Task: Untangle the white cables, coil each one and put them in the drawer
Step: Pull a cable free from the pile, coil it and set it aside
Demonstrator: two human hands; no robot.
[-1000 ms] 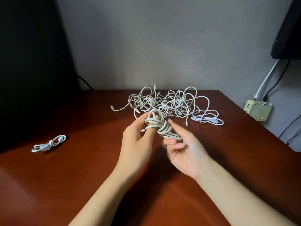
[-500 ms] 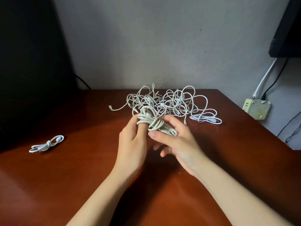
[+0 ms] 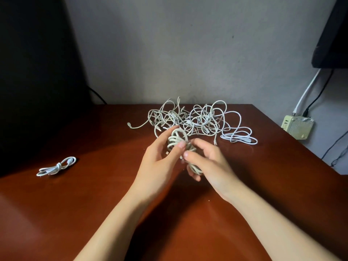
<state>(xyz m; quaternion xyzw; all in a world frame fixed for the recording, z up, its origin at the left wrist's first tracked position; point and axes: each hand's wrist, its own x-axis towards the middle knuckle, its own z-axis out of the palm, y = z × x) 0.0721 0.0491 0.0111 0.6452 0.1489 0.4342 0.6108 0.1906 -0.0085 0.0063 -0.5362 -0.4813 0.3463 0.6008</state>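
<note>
Above the middle of the brown bench [image 3: 94,204], two hands hold one coiled white cable [image 3: 177,138] between them, clear of the wood. The left hand [image 3: 160,161] has its fingers [image 3: 164,138] curled behind the upper loops, with the thumb pressed across the front. The right hand [image 3: 211,162] grips the lower loops, thumb on top and fingers [image 3: 194,178] wrapped beneath. The coil is a long oval. Its long axis slants from the far left, at the top loop, down to the near right inside the right palm. One plug end shows just beside the left thumb.

Behind the hands, against the far edge, lies one tangle [image 3: 199,119] of white cables. How many are knotted in it cannot be told. One free plug end trails out of it and points left. At its right side one loosely folded cable [image 3: 239,137] lies flat, its length running left to right. Well apart, on the left of the bench, one tied bundle [image 3: 56,166] lies at a slant, near-left to far-right.

Off the bench at the right, one pale power strip [image 3: 297,127] sits by the wall [image 3: 169,53] with two leads, one white and one black, rising from it.
</note>
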